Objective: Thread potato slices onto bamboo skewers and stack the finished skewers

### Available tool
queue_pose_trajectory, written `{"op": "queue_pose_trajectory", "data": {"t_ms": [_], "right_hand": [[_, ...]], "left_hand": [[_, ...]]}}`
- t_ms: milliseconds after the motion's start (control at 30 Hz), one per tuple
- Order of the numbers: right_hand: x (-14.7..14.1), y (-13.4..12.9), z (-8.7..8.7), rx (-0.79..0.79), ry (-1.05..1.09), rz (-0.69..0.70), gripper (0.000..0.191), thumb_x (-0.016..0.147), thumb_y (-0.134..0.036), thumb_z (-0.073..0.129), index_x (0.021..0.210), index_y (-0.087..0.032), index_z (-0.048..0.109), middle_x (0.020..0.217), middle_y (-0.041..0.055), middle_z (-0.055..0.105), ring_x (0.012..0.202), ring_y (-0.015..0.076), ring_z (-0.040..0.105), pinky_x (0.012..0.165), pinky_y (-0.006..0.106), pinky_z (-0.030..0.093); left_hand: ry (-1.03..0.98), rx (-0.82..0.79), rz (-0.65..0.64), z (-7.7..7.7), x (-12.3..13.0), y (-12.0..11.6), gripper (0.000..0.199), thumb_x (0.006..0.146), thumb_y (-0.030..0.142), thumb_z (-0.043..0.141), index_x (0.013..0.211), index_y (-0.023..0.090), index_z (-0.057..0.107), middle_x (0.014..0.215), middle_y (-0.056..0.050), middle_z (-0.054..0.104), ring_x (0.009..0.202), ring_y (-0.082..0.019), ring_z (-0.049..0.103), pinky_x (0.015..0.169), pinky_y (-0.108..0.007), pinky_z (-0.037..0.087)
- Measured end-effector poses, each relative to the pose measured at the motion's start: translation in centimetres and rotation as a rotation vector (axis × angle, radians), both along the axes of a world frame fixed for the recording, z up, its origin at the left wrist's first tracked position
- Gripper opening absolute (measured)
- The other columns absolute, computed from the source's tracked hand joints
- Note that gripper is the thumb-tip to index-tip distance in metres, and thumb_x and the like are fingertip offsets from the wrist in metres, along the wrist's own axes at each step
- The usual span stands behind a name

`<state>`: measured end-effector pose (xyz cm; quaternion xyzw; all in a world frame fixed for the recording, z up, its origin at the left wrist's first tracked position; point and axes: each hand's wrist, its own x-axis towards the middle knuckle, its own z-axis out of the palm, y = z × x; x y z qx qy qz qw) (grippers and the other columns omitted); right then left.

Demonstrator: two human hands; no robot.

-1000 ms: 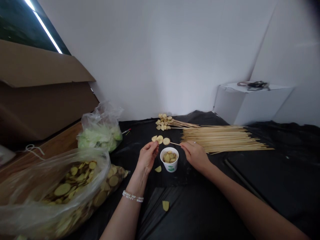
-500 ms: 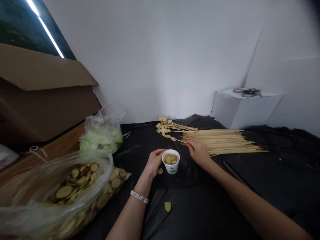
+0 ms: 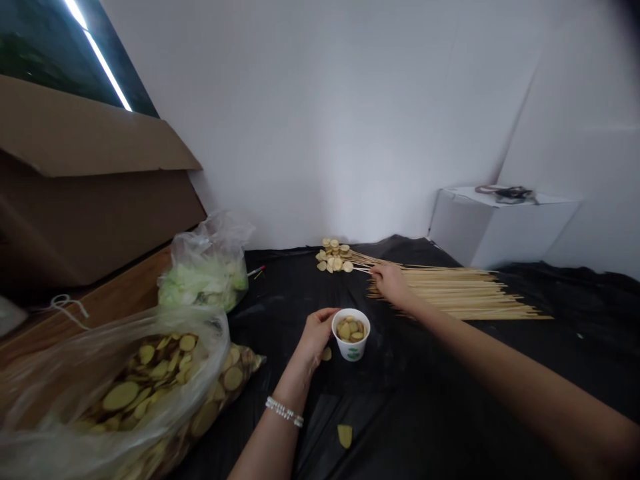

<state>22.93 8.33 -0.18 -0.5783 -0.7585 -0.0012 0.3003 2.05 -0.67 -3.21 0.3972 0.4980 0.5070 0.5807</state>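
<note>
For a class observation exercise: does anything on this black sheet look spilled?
Yes. One potato slice lies loose on the black plastic sheet, and another slice lies beside the white cup, both outside any container.

This looks like a makeshift food-prep corner in a plain room, not a fitted kitchen. The work surface is draped in black plastic sheeting (image 3: 425, 373), with white walls (image 3: 320, 120) rising behind it. Food sits in loose plastic: a bag of sliced potato (image 3: 145, 380) at 8 o'clock and a bag of pale green leafy pieces (image 3: 205, 283) at 10 o'clock. A large pile of bamboo skewers (image 3: 450, 293) lies at 3 o'clock, and a white paper cup (image 3: 351, 347) of slices stands near the middle. A cardboard box (image 3: 90, 193) leans at 10 o'clock beside a wooden board (image 3: 115, 293), and a white cube stand (image 3: 495, 230) sits at 2 o'clock.
</note>
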Motion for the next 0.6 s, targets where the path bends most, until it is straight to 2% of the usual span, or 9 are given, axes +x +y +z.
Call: {"op": "queue_pose_trajectory", "data": {"t_ms": [167, 367, 600], "right_hand": [[-0.9, 4.2, -0.4, -0.03, -0.047, -0.038, 0.028, 0.086, -0.015, 0.045, 0.09, -0.014, 0.072, 0.088, 0.01, 0.067, 0.078, 0.0167, 0.058, 0.074, 0.024, 0.039], [-2.3, 8.9, -1.7, -0.069, -0.084, -0.067, 0.031, 0.087, -0.014, 0.043, 0.096, -0.015, 0.072, 0.091, 0.0098, 0.067, 0.082, 0.0171, 0.059, 0.076, 0.023, 0.039], [-3.2, 10.3, -2.8, -0.111, -0.144, -0.069, 0.03, 0.085, -0.013, 0.043, 0.095, -0.014, 0.072, 0.093, 0.0106, 0.066, 0.083, 0.0174, 0.059, 0.076, 0.024, 0.039]], "left_hand": [[-0.003, -0.013, -0.014, 0.4, 0.0, -0.4, 0.029, 0.059, 0.034, 0.076, 0.08, 0.013, 0.073, 0.075, -0.01, 0.071, 0.063, -0.015, 0.063, 0.06, -0.026, 0.05], [0.016, -0.026, -0.026, 0.6, -0.2, -0.5, 0.033, 0.06, 0.037, 0.076, 0.083, 0.014, 0.073, 0.084, -0.011, 0.072, 0.068, -0.018, 0.064, 0.062, -0.027, 0.051], [0.026, -0.027, -0.03, 0.7, -0.5, -0.4, 0.035, 0.064, 0.042, 0.073, 0.085, 0.013, 0.073, 0.084, -0.011, 0.072, 0.072, -0.018, 0.065, 0.068, -0.028, 0.051]]}}
